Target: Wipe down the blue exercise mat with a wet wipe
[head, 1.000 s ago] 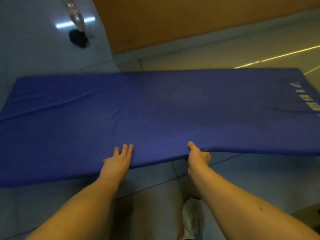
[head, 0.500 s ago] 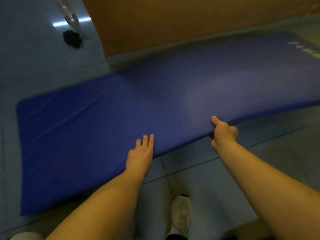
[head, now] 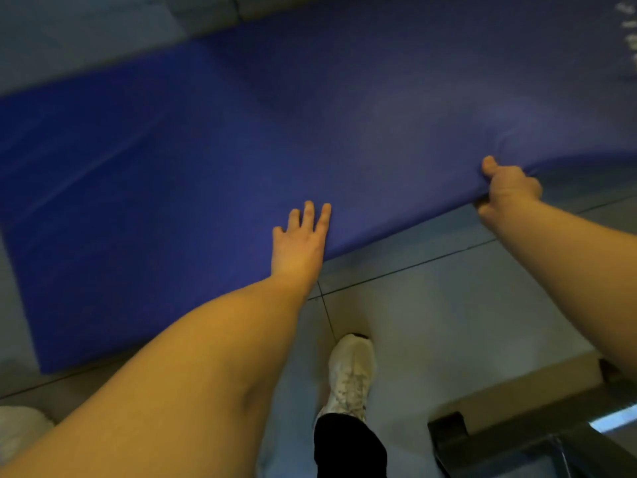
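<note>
- The blue exercise mat lies across the tiled floor, spanning left to right.
- The left hand rests flat on its near edge, fingers straight.
- The right hand grips the near edge further right, thumb on top; that edge seems slightly lifted.
- A white shoe stands nearer.

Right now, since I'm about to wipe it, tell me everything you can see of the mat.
The mat is a large blue rectangle, soft and padded-looking, with faint creases. It lies on the tiled floor, running out of frame on the right, where white print shows. The left hand rests flat on its near edge; the right hand grips that edge, thumb on top, where it looks slightly lifted.
</note>
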Demonstrator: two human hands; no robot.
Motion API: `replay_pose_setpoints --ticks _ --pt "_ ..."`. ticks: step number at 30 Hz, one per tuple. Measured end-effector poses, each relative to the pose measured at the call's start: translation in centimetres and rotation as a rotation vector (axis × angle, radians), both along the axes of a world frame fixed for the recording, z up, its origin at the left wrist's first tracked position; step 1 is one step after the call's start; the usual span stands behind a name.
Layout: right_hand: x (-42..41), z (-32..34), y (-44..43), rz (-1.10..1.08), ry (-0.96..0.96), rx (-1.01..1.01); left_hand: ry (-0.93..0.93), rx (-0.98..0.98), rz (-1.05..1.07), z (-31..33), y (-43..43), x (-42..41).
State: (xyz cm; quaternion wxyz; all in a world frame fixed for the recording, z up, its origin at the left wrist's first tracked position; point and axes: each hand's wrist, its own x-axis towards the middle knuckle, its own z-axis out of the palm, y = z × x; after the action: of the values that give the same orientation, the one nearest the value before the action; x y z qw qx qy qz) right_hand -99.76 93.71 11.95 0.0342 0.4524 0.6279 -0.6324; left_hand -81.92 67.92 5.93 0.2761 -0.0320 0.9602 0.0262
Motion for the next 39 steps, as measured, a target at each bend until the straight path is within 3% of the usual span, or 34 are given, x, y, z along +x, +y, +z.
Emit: replay_pose_setpoints --ticks 7,12,18,21,30,39 --pt "4.3 -11.5 4.8 -0.059 -0.274 -0.069 -0.087 0.003 -0.093 -4.7 1.0 2.0" --pt "8.4 -14.3 0.2 0.1 -0.504 -0.166 -0.111 -0.04 -0.047 -8.6 -0.1 3.8" --pt "12.9 -17.6 -6.2 0.194 -0.619 -0.266 -0.226 -0.065 -0.01 -11.1 -2.0 6.1" --pt "13.5 -18.3 -7.8 0.195 -0.618 -0.31 -0.197 -0.106 -0.018 -11.9 -3.0 6.9" --pt "14.7 -20.0 -8.1 0.023 -0.442 -0.151 -0.147 -0.071 -0.113 -11.8 -4.9 7.8" --pt "15.5 -19.3 -8.8 -0.01 -0.36 -0.075 -0.139 -0.068 -0.153 -10.9 -5.1 7.5"
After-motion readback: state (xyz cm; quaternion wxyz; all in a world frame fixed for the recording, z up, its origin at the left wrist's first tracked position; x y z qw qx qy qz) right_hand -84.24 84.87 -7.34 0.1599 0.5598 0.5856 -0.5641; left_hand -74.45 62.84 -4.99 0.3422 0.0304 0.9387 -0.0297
